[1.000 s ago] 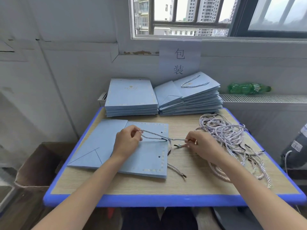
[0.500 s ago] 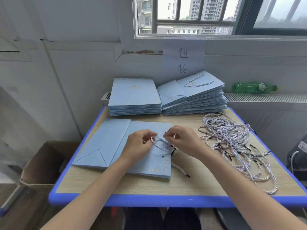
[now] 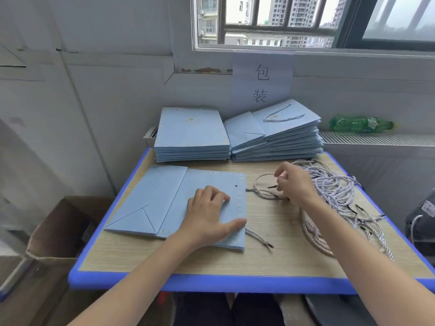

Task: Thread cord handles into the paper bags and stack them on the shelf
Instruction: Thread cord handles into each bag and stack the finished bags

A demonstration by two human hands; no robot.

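Since half a second ago my hands have parted. My left hand [image 3: 209, 214] now lies flat, fingers spread, pressing the paper bag [image 3: 183, 203] near the table's [image 3: 270, 260] left edge. My right hand [image 3: 294, 184] has moved toward the right edge, fingers curled around a cord [image 3: 261, 192] beside the cord pile [image 3: 334, 191]. Bare tabletop lies along the front edge.

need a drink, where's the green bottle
In the head view, the green bottle lies on its side on the ledge under the window, right of the stacked bags.
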